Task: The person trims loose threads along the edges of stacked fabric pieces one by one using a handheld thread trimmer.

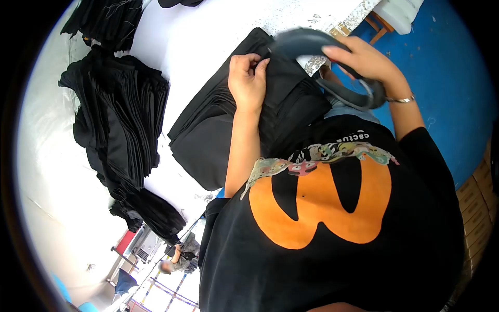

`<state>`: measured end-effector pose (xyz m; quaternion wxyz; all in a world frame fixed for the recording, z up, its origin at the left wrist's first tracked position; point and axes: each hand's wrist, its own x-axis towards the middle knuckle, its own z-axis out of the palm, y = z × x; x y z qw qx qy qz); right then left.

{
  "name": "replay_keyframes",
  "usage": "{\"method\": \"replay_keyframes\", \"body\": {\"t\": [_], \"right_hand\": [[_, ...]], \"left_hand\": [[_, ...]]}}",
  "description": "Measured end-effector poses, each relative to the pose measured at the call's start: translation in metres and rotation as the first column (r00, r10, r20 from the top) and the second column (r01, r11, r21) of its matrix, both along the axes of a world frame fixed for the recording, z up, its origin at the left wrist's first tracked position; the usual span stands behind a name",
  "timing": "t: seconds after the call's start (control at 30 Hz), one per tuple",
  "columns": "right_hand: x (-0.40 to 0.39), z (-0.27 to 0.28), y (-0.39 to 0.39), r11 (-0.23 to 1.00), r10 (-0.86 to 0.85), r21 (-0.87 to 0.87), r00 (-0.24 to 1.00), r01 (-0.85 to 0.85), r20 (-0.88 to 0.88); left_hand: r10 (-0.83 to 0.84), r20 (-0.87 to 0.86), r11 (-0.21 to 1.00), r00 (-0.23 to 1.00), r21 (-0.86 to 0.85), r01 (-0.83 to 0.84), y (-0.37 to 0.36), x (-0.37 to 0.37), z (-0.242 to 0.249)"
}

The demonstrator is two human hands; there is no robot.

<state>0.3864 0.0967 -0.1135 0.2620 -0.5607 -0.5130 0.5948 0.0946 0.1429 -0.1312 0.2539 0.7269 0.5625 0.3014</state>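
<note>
My left hand (pixel 247 82) rests on a stack of black cloth pieces (pixel 202 125), its fingers curled and thumb bent in, pinching the top cloth. In my right hand (pixel 371 62) is a dark grey, loop-shaped tool (pixel 301 44) with a bit of red near the grip. It is smeared by motion, so its exact kind does not show. The tool's rounded far end is over the upper edge of the cloth stack, to the right of my left hand.
A long pile of folded black cloth (pixel 122 114) lies on the white table (pixel 195 36), with another black bundle (pixel 106 21) beyond it. Blue floor (pixel 442 88) is at the right, with brown boxes (pixel 477 208) below. Another person (pixel 182 257) is far off at lower left.
</note>
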Motion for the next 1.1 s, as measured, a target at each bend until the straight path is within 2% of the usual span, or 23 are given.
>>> {"method": "replay_keyframes", "body": {"t": [0.03, 0.1, 0.17, 0.2, 0.23, 0.27, 0.3, 0.33, 0.37, 0.4, 0.43, 0.47, 0.5, 0.53, 0.57, 0.7, 0.77, 0.8, 0.83, 0.9, 1.0, 1.03, 1.1], "right_hand": [[0.005, 0.000, -0.005, 0.996, 0.079, -0.033, 0.996, -0.078, 0.029], [-0.007, -0.001, -0.004, 0.999, 0.051, -0.006, 0.998, -0.051, 0.034], [-0.034, 0.000, 0.013, 0.998, -0.052, 0.038, 0.998, 0.053, -0.027], [-0.046, 0.003, 0.018, 0.991, -0.127, 0.034, 0.991, 0.128, -0.045], [-0.045, 0.005, 0.018, 0.991, -0.127, 0.041, 0.991, 0.129, -0.047], [-0.039, 0.007, 0.017, 0.996, -0.086, 0.034, 0.996, 0.086, 0.000], [-0.033, 0.009, 0.013, 0.999, -0.043, 0.020, 0.998, 0.043, 0.047], [-0.021, 0.009, 0.003, 1.000, -0.010, 0.023, 0.994, 0.007, 0.106], [-0.018, 0.007, 0.000, 1.000, 0.001, 0.023, 0.994, -0.004, 0.107], [-0.015, 0.011, -0.002, 0.997, 0.028, 0.067, 0.993, -0.036, 0.110], [-0.017, 0.014, -0.004, 0.992, 0.051, 0.106, 0.993, -0.063, 0.111], [-0.023, 0.017, 0.001, 0.991, 0.027, 0.126, 0.984, -0.050, 0.174], [-0.036, 0.011, 0.007, 0.988, -0.055, 0.151, 0.991, 0.036, 0.123], [-0.045, 0.008, 0.012, 0.979, -0.099, 0.194, 0.983, 0.067, 0.157], [-0.050, 0.007, 0.015, 0.968, -0.140, 0.234, 0.973, 0.095, 0.185], [-0.022, 0.018, -0.005, 0.986, -0.018, 0.168, 0.974, -0.021, 0.225], [-0.018, 0.019, -0.011, 0.995, 0.027, 0.091, 0.989, -0.040, 0.143], [-0.027, 0.010, -0.002, 0.988, 0.017, 0.148, 0.973, -0.052, 0.229], [-0.041, -0.002, 0.006, 0.975, -0.061, 0.222, 0.982, 0.020, 0.180], [-0.060, 0.010, 0.020, 0.974, -0.156, 0.185, 0.979, 0.131, 0.131], [-0.045, 0.006, 0.005, 0.967, -0.145, 0.237, 0.963, 0.090, 0.227], [-0.030, 0.029, 0.001, 0.994, 0.019, -0.110, 0.979, 0.003, 0.202], [-0.016, 0.030, -0.005, 0.993, 0.073, -0.099, 0.990, -0.061, 0.124]], "left_hand": [[0.007, 0.002, 1.000, 1.000, 0.001, -0.007, 0.001, -0.002, -0.005], [-0.015, 0.093, 0.999, 0.996, 0.042, 0.012, 0.002, -0.003, -0.015], [0.019, 0.142, 1.000, 0.990, -0.009, -0.018, 0.002, 0.003, -0.005], [-0.075, -0.019, 0.987, 0.997, 0.141, 0.077, 0.004, -0.003, 0.001], [-0.141, -0.194, 0.943, 0.971, 0.272, 0.191, 0.007, -0.006, 0.013], [-0.168, -0.213, 0.942, 0.963, 0.254, 0.220, 0.001, -0.013, 0.030], [-0.179, -0.305, 0.892, 0.935, 0.351, 0.285, -0.002, -0.017, 0.050], [-0.304, -0.036, 0.936, 0.952, 0.173, 0.306, -0.004, -0.031, 0.042], [-0.349, 0.255, 0.933, 0.902, 0.004, 0.360, -0.005, -0.047, 0.034], [-0.178, 0.347, 0.861, 0.921, -0.398, 0.317, -0.013, -0.055, 0.047], [0.027, 0.406, 0.753, 0.913, -0.609, 0.249, -0.012, -0.052, 0.046], [0.054, 0.195, 0.843, 0.979, -0.534, 0.060, -0.012, -0.038, 0.042], [0.111, -0.013, 0.910, 0.994, -0.401, -0.107, -0.008, -0.020, 0.035], [-0.042, -0.171, 0.995, 0.984, 0.079, 0.056, -0.001, -0.012, 0.023], [-0.010, -0.312, 1.000, 0.950, 0.014, 0.015, -0.005, -0.008, 0.016], [0.003, -0.291, 0.996, 0.957, 0.088, 0.023, 0.001, -0.008, 0.003], [-0.017, -0.199, 0.973, 0.980, 0.222, 0.062, 0.002, -0.012, -0.006], [-0.028, -0.198, 0.973, 0.980, 0.218, 0.072, 0.003, -0.014, -0.009], [-0.034, -0.160, 0.973, 0.987, 0.222, 0.069, 0.005, -0.015, -0.012], [-0.027, -0.124, 0.971, 0.992, 0.233, 0.056, 0.005, -0.014, -0.012], [0.037, 0.023, 0.997, 0.999, 0.061, -0.038, 0.000, -0.018, -0.006], [0.047, 0.021, 0.997, 0.999, 0.061, -0.048, -0.001, -0.018, -0.005], [0.035, 0.028, 0.999, 0.999, 0.033, -0.036, -0.001, -0.015, -0.007]]}}
